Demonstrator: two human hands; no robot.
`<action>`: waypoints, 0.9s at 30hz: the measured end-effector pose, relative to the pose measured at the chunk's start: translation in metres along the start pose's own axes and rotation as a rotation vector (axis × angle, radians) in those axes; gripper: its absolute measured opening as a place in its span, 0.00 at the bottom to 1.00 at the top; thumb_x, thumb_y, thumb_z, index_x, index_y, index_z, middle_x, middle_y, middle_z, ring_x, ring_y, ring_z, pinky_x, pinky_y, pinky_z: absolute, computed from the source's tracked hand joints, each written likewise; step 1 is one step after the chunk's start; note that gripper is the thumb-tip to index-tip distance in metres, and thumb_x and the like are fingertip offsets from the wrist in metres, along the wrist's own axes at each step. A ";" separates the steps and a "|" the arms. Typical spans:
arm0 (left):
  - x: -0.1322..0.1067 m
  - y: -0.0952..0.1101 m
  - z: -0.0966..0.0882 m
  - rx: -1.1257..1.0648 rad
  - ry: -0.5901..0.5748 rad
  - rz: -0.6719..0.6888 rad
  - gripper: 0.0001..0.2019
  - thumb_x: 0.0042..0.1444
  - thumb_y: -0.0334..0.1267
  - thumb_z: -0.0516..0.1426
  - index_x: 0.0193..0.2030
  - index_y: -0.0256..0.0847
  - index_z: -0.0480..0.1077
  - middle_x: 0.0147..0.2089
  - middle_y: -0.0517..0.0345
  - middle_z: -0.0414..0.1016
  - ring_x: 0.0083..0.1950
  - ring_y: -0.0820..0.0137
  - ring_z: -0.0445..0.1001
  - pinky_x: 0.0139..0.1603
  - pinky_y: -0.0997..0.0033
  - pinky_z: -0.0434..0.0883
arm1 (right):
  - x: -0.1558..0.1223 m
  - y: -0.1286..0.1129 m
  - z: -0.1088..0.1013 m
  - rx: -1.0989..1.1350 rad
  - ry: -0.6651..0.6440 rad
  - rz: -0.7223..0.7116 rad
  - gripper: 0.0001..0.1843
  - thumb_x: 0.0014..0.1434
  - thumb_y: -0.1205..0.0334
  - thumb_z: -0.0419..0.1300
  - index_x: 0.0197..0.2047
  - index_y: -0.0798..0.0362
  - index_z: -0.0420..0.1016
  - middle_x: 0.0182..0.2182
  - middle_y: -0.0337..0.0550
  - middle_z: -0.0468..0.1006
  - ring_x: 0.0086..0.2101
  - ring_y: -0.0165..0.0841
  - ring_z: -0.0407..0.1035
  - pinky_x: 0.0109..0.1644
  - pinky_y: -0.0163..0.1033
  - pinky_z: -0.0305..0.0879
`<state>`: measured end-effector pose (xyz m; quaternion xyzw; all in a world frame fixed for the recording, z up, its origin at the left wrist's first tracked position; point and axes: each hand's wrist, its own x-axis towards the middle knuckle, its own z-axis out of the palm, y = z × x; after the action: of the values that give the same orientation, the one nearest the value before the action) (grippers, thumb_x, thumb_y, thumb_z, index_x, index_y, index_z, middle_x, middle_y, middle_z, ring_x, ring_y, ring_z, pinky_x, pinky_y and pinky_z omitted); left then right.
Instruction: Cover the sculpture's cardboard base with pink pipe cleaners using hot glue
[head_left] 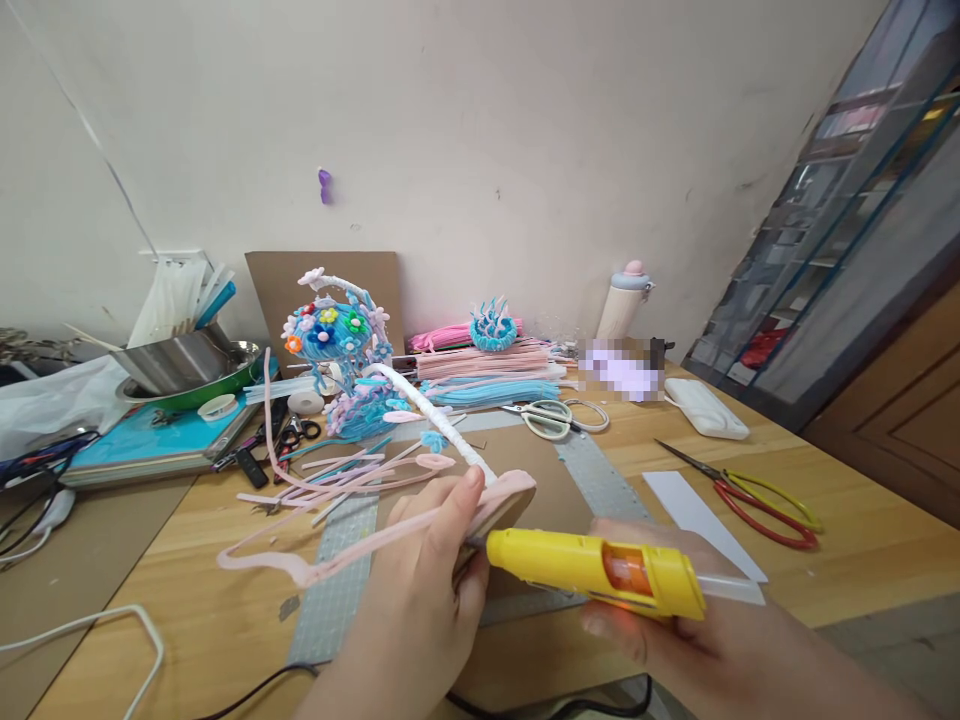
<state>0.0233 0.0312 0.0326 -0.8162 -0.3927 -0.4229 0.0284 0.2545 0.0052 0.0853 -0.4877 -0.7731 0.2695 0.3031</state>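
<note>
My left hand [420, 575] is closed around a small base whose edge is wrapped in pink pipe cleaner [512, 486]. A white-wrapped stem [435, 415] rises from that base and slants up to the left. A loose length of the pink pipe cleaner trails left past my fingers. My right hand [667, 640] grips a yellow hot glue gun [555, 560], with a clear glue stick [727, 588] poking out of its back. Its nozzle is at the underside of the base, close to my left fingers; whether it touches is hidden.
Behind stands a blue pipe-cleaner piece with colourful flowers [330, 330]. Bundles of pink [480, 362] and blue pipe cleaners [502, 390] lie at the back. White-handled scissors [547, 420], red-and-yellow-handled scissors [757, 505] and a white paper strip [694, 515] are rightward. A steel bowl [176, 360] sits left.
</note>
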 end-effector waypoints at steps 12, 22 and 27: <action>0.001 0.001 0.002 0.053 0.020 -0.002 0.44 0.61 0.24 0.53 0.78 0.54 0.35 0.60 0.49 0.76 0.56 0.57 0.77 0.53 0.55 0.77 | -0.006 0.004 -0.001 -0.070 0.065 -0.212 0.10 0.69 0.53 0.57 0.34 0.43 0.68 0.28 0.34 0.78 0.25 0.31 0.75 0.23 0.33 0.66; -0.001 -0.004 0.004 0.109 0.058 0.009 0.42 0.65 0.28 0.54 0.78 0.50 0.34 0.62 0.48 0.77 0.59 0.59 0.78 0.56 0.59 0.78 | -0.015 0.031 -0.007 0.038 0.152 -0.129 0.10 0.64 0.51 0.61 0.31 0.42 0.74 0.23 0.36 0.78 0.21 0.36 0.71 0.21 0.37 0.68; -0.006 -0.007 0.003 0.137 0.077 0.000 0.41 0.66 0.32 0.54 0.78 0.49 0.35 0.61 0.46 0.77 0.59 0.58 0.79 0.55 0.57 0.79 | -0.013 0.077 0.003 0.742 0.355 0.229 0.16 0.56 0.43 0.69 0.35 0.48 0.82 0.30 0.44 0.83 0.20 0.32 0.69 0.23 0.36 0.71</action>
<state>0.0186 0.0329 0.0245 -0.7955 -0.4193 -0.4260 0.0992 0.3019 0.0218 0.0255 -0.4673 -0.5003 0.4730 0.5545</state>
